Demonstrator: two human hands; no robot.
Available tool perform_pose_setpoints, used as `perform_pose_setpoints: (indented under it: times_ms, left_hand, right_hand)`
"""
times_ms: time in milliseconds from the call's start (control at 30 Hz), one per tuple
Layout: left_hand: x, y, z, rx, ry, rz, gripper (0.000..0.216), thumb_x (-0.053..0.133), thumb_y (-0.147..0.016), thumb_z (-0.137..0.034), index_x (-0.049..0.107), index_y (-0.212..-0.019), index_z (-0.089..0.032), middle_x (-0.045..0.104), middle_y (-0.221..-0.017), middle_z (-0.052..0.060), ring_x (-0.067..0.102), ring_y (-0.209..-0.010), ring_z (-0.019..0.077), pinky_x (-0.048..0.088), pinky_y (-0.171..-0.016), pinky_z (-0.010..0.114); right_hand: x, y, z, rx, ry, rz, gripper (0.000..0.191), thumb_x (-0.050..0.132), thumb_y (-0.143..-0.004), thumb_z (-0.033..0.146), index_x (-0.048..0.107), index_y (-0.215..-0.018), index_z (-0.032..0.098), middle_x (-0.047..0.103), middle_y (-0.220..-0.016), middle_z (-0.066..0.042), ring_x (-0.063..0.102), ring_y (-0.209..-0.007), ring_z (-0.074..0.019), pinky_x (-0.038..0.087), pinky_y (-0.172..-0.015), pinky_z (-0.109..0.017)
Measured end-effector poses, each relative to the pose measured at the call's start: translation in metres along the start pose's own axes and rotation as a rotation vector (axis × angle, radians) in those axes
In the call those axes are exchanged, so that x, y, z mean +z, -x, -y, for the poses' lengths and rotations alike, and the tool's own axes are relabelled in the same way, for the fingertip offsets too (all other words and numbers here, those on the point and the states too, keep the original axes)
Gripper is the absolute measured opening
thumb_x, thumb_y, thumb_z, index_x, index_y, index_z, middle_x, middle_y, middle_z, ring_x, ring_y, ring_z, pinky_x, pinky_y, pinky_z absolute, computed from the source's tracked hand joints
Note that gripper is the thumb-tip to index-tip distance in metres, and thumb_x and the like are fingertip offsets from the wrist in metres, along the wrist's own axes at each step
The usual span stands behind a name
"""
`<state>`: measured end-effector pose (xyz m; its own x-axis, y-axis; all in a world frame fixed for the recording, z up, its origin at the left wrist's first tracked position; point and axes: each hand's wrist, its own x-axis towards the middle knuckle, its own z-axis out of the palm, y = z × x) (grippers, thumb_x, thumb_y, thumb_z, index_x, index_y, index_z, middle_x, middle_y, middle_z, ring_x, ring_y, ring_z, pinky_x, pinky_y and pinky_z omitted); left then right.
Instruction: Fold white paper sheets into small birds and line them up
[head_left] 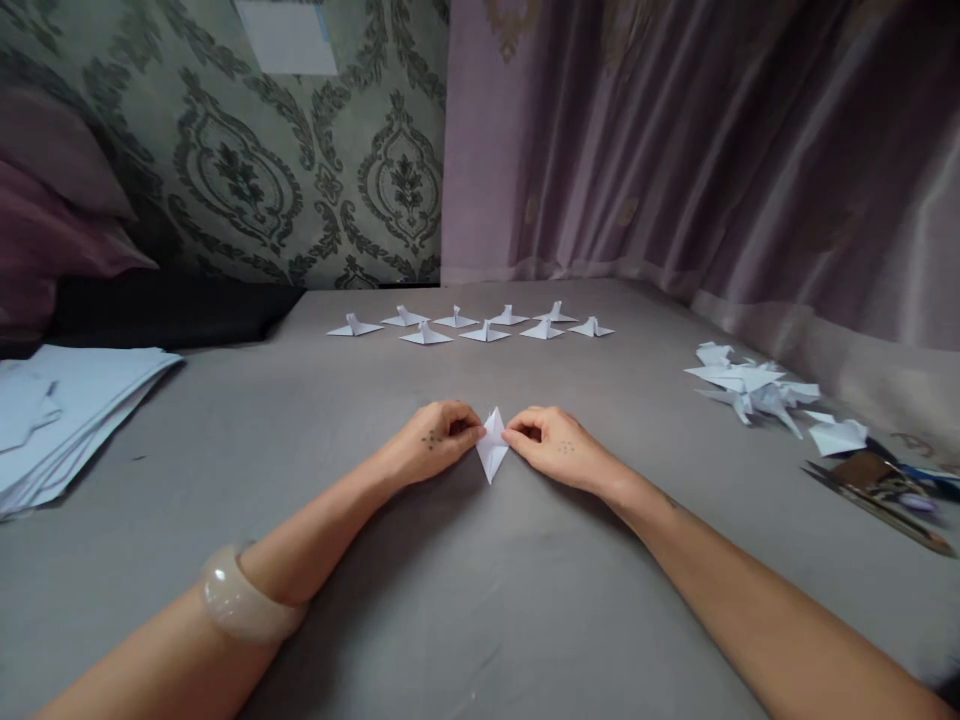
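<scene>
A small white folded paper piece (492, 447), kite-shaped with a point toward me, lies on the grey cloth surface (480, 590). My left hand (439, 438) pinches its left edge with curled fingers. My right hand (551, 444) pinches its right edge the same way. A pale bangle (240, 598) sits on my left forearm.
Several finished white paper figures (469, 324) stand in two rows farther back. A loose heap of folded papers (750, 385) lies at the right, with scissors and pens (885, 490) near the right edge. A stack of plain sheets (60, 410) rests at the left. A curtain and a patterned wall stand behind.
</scene>
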<state>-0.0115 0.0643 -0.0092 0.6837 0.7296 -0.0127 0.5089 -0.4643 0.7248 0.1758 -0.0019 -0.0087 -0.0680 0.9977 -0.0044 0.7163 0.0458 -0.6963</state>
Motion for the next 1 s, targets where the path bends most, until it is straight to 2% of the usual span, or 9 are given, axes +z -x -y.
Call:
perform_pose_setpoints:
  times_ms: [200,333,633,1000]
  left_hand:
    - [0.001,0.000,0.006,0.054,-0.027,0.003,0.024,0.049,-0.083,-0.033,0.066,-0.080,-0.017,0.059,-0.079,0.002,0.052,-0.067,0.0121,0.038,-0.060,0.023]
    - [0.001,-0.001,0.004,0.058,-0.077,-0.006,0.024,0.048,-0.083,-0.033,0.065,-0.077,-0.017,0.059,-0.077,0.002,0.051,-0.065,0.0121,0.038,-0.059,0.023]
    - [0.002,-0.005,0.003,0.046,-0.134,-0.013,0.022,0.049,-0.081,-0.032,0.063,-0.072,-0.016,0.060,-0.074,0.002,0.050,-0.063,0.0116,0.037,-0.057,0.023]
    - [0.001,-0.005,0.002,0.029,-0.112,0.005,0.021,0.051,-0.080,-0.031,0.063,-0.071,-0.016,0.060,-0.074,0.001,0.051,-0.063,0.0113,0.036,-0.056,0.022]
  right_hand:
    - [-0.001,0.003,0.005,0.082,-0.076,-0.007,0.021,0.053,-0.079,0.032,0.070,-0.078,0.020,0.069,-0.076,-0.001,0.059,-0.068,-0.0136,0.042,-0.062,-0.024]
    - [-0.002,0.003,0.008,0.160,-0.081,-0.019,0.022,0.054,-0.077,0.034,0.070,-0.078,0.019,0.069,-0.074,-0.002,0.059,-0.065,-0.0137,0.042,-0.060,-0.024]
    - [0.003,0.001,0.007,0.145,0.014,-0.081,0.021,0.055,-0.075,0.034,0.068,-0.069,0.019,0.065,-0.066,-0.001,0.054,-0.057,-0.0122,0.040,-0.057,-0.024]
    - [0.009,0.001,0.002,0.163,0.015,-0.085,0.019,0.056,-0.075,0.035,0.066,-0.068,0.020,0.066,-0.071,-0.001,0.054,-0.058,-0.0120,0.037,-0.053,-0.023]
